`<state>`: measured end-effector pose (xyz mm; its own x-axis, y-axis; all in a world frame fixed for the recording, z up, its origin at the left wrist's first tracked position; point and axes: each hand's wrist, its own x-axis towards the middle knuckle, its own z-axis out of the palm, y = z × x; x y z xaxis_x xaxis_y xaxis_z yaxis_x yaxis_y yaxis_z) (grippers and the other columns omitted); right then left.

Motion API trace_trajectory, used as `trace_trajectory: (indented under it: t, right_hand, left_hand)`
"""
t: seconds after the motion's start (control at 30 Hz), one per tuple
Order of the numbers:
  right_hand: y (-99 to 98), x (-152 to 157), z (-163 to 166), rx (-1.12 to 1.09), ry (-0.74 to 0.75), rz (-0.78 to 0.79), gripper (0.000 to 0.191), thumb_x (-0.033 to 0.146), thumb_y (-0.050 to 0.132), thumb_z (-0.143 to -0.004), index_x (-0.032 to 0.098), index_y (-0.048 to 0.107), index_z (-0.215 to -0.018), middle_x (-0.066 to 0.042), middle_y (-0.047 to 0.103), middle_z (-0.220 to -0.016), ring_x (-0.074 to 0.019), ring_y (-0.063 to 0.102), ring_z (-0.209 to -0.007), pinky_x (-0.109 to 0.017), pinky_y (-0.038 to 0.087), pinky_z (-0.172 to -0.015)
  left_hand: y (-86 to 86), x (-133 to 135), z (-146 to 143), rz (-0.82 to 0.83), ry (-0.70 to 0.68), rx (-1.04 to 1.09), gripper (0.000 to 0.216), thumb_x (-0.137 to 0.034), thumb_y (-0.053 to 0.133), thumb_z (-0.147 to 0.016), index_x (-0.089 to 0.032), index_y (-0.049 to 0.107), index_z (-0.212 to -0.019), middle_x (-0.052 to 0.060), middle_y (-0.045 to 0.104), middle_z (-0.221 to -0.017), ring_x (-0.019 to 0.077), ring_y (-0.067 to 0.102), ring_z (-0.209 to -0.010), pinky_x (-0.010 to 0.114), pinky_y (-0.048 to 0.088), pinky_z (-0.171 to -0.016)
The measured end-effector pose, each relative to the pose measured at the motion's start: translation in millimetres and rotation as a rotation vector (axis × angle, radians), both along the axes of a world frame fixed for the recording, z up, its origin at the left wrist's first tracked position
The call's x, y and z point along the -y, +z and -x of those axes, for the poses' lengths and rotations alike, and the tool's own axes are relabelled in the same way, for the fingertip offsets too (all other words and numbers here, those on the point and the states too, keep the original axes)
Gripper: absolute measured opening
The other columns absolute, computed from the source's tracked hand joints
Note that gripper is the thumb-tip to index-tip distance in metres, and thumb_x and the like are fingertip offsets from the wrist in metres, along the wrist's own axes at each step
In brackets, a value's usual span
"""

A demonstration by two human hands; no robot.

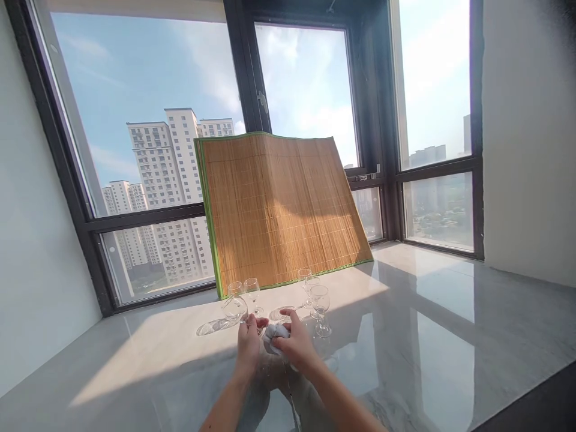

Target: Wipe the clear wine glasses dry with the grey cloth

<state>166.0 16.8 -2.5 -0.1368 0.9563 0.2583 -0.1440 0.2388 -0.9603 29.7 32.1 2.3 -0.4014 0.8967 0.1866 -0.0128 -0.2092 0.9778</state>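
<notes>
My left hand (250, 341) is closed around the lower part of a clear stemmed glass (234, 308), whose round bowl tips out to the left. My right hand (297, 343) grips a bunched white-grey cloth (275, 336) just beside it; the fingers hide part of the cloth and the glass's foot. Behind the left hand stands a small stemmed glass (251, 289), with another glass (234, 288) partly hidden behind the held one. To the right of my right hand, a stemmed glass (320, 300) stands upright, with two more clear glasses (305, 275) close behind it.
A folded bamboo mat (283, 204) with green edging leans against the dark window frame (245, 60) behind the glasses. The shiny grey marble-look ledge (148, 360) carries sunlight patches and reflections. White walls (526, 150) close off both sides.
</notes>
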Motion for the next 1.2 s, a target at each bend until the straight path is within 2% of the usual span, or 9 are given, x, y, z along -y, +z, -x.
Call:
trace_trajectory:
  t: [0.13, 0.2, 0.3, 0.53, 0.67, 0.77, 0.93, 1.03, 1.2]
  right_hand:
    - [-9.8, -1.0, 1.2, 0.244, -0.112, -0.156, 0.059, 0.026, 0.066, -0.067, 0.023, 0.045, -0.122, 0.002, 0.059, -0.077, -0.0202, 0.059, -0.075, -0.034, 0.045, -0.073]
    - [-7.7, 2.0, 0.8, 0.292, -0.194, -0.222, 0.063, 0.031, 0.070, -0.067, 0.023, 0.045, -0.124, -0.006, 0.063, -0.100, -0.0258, 0.060, -0.098, -0.040, 0.045, -0.089]
    - [4.4, 8.9, -1.7, 0.266, -0.323, -0.325, 0.073, 0.036, 0.073, -0.067, 0.024, 0.040, -0.132, -0.011, 0.051, -0.131, -0.0287, 0.050, -0.120, -0.043, 0.041, -0.101]
    - [20.5, 15.0, -4.7, 0.140, -0.337, -0.470, 0.070, 0.022, 0.064, -0.073, 0.027, 0.033, -0.136, -0.004, 0.059, -0.115, -0.0193, 0.059, -0.097, -0.037, 0.049, -0.089]
    - [35.5, 16.4, -9.0, 0.197, -0.390, -0.474, 0.065, 0.025, 0.065, -0.077, 0.027, 0.035, -0.134, -0.004, 0.061, -0.109, -0.0201, 0.060, -0.096, -0.037, 0.050, -0.084]
    - [74.7, 5.6, -20.0, 0.407, -0.454, -0.492, 0.066, 0.028, 0.068, -0.076, 0.026, 0.036, -0.134, -0.006, 0.062, -0.112, -0.0226, 0.060, -0.100, -0.038, 0.048, -0.086]
    - [143.9, -48.5, -34.8, 0.985, -0.275, -0.238, 0.074, 0.033, 0.075, -0.070, 0.023, 0.040, -0.135, -0.010, 0.066, -0.113, -0.0239, 0.066, -0.091, -0.031, 0.048, -0.070]
    - [150.8, -77.8, -35.3, 1.180, -0.136, -0.240, 0.091, 0.028, 0.083, -0.062, 0.022, 0.038, -0.140, -0.009, 0.070, -0.106, -0.0244, 0.068, -0.087, -0.030, 0.047, -0.069]
    - [130.5, -97.1, -36.1, 1.243, -0.099, -0.266, 0.096, 0.027, 0.085, -0.062, 0.026, 0.035, -0.144, -0.011, 0.067, -0.121, -0.0275, 0.066, -0.100, -0.035, 0.049, -0.079]
  left_hand:
    - [-4.7, -3.2, 8.4, -0.005, 0.099, -0.281, 0.061, -0.079, 0.044, -0.071, -0.020, 0.057, -0.064, 0.011, 0.067, -0.070, 0.0253, 0.064, -0.074, 0.041, 0.049, -0.076]
    - [-4.5, 0.6, 7.6, -0.056, 0.095, -0.386, 0.055, -0.073, 0.042, -0.077, -0.021, 0.056, -0.068, 0.008, 0.065, -0.070, 0.0234, 0.063, -0.072, 0.038, 0.048, -0.073]
    - [-3.6, 9.2, 2.9, -0.103, 0.023, -0.527, 0.042, -0.058, 0.041, -0.086, -0.020, 0.057, -0.081, 0.004, 0.065, -0.071, 0.0201, 0.061, -0.068, 0.033, 0.046, -0.068]
    - [-11.8, 16.4, -7.5, -0.254, -0.158, -0.938, 0.023, -0.026, 0.043, -0.088, -0.021, 0.064, -0.096, 0.007, 0.067, -0.096, 0.0222, 0.061, -0.094, 0.036, 0.047, -0.084]
    - [-15.5, 17.2, -9.9, -0.371, -0.055, -0.887, 0.051, -0.029, 0.052, -0.086, -0.021, 0.044, -0.135, 0.012, 0.056, -0.127, 0.0248, 0.056, -0.113, 0.043, 0.046, -0.096]
    - [-14.7, 19.6, -9.7, -0.374, 0.056, -0.778, 0.068, -0.033, 0.052, -0.088, -0.022, 0.021, -0.148, 0.014, 0.047, -0.136, 0.0226, 0.057, -0.108, 0.044, 0.048, -0.094]
    - [-16.0, 20.4, -9.4, -0.320, 0.062, -0.748, 0.053, -0.032, 0.046, -0.091, -0.021, 0.034, -0.141, 0.011, 0.052, -0.120, 0.0177, 0.058, -0.088, 0.040, 0.051, -0.085]
    - [-19.2, 19.5, -9.3, -0.281, 0.014, -0.759, 0.049, -0.030, 0.047, -0.089, -0.023, 0.039, -0.137, 0.010, 0.051, -0.121, 0.0164, 0.057, -0.087, 0.038, 0.050, -0.087]
    - [-24.9, 16.6, -5.9, -0.191, -0.019, -0.784, 0.053, -0.030, 0.050, -0.086, -0.021, 0.041, -0.138, 0.012, 0.048, -0.131, 0.0182, 0.058, -0.091, 0.037, 0.047, -0.093]
